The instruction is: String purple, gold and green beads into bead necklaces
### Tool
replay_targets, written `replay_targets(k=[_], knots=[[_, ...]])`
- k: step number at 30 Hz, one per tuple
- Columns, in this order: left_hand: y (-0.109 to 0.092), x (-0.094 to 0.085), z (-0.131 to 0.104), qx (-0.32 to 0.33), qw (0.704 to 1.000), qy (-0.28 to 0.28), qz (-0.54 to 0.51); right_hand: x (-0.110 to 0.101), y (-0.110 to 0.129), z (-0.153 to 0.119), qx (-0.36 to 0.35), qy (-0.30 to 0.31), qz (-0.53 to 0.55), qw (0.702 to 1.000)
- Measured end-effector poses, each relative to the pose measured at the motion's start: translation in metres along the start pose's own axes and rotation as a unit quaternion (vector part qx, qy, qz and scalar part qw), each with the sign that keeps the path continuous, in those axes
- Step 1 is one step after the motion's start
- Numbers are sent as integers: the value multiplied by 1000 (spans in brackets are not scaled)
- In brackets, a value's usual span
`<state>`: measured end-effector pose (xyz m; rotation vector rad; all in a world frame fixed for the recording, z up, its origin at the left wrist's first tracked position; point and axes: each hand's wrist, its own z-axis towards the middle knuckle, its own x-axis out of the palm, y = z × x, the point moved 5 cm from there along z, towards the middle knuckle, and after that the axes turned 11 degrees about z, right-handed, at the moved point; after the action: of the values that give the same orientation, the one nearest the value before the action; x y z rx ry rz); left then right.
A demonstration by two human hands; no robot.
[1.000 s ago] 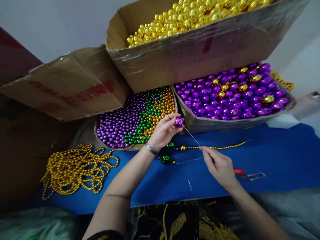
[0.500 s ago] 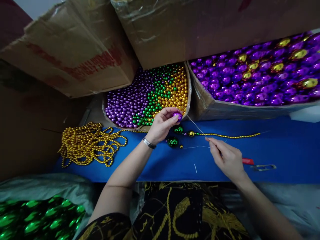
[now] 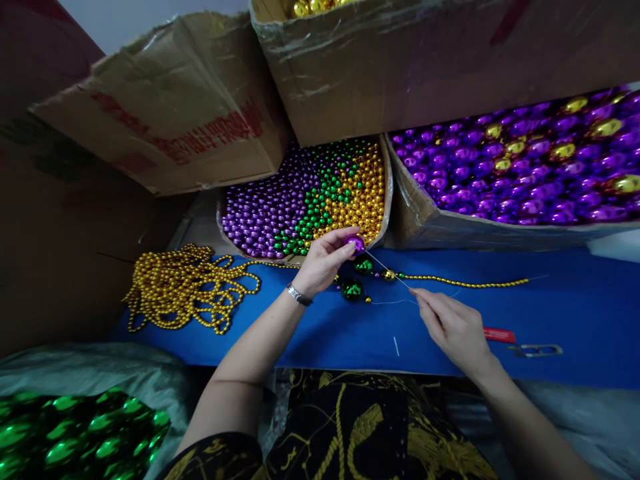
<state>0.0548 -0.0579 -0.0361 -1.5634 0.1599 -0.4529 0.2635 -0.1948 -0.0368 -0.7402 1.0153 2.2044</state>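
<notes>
My left hand (image 3: pixel 325 260) pinches a shiny purple bead (image 3: pixel 355 244) between thumb and fingers, just in front of the box of small beads. My right hand (image 3: pixel 453 327) is closed on a long thin needle (image 3: pixel 390 270) that slants up to the left, its far end at the purple bead. Whether the tip is inside the bead I cannot tell. A fine thread (image 3: pixel 395 301) runs from the right hand to a small gold bead (image 3: pixel 369 300) beside a large green bead (image 3: pixel 351 289). Behind lie another green bead (image 3: pixel 364 265) and a larger gold bead (image 3: pixel 389 275) on a strand.
Gold bead strands (image 3: pixel 175 287) are heaped at the left of the blue table (image 3: pixel 320 343). Small mixed beads (image 3: pixel 295 200) fill a box; large purple beads (image 3: pixel 525 160) fill another. A red-handled tool (image 3: pixel 500 335) lies by my right hand. Green beads (image 3: pixel 75 433) fill a bag lower left.
The needle's far end has come to the purple bead; before, it stood slightly right of it. The view has shifted, so the boxes and table appear a little lower and further right.
</notes>
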Motion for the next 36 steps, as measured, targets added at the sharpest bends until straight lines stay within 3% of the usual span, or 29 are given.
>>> replay_targets(k=[8, 13, 21, 26, 30, 36], knots=[[-6, 16, -9, 78, 991, 43, 104, 10, 2, 6, -27, 2, -71, 997], [6, 22, -13, 45, 998, 25, 24, 15, -3, 7, 22, 6, 61, 998], [14, 22, -15, -1, 1000, 13, -11, 18, -6, 1, 13, 4, 50, 999], [11, 18, -15, 24, 999, 5, 21, 18, -2, 1, -2, -11, 23, 1000], [14, 21, -18, 4, 1000, 23, -4, 21, 0, 4, 12, -5, 69, 998], [7, 28, -21, 51, 992, 91, 70, 22, -1, 4, 28, -7, 89, 996]])
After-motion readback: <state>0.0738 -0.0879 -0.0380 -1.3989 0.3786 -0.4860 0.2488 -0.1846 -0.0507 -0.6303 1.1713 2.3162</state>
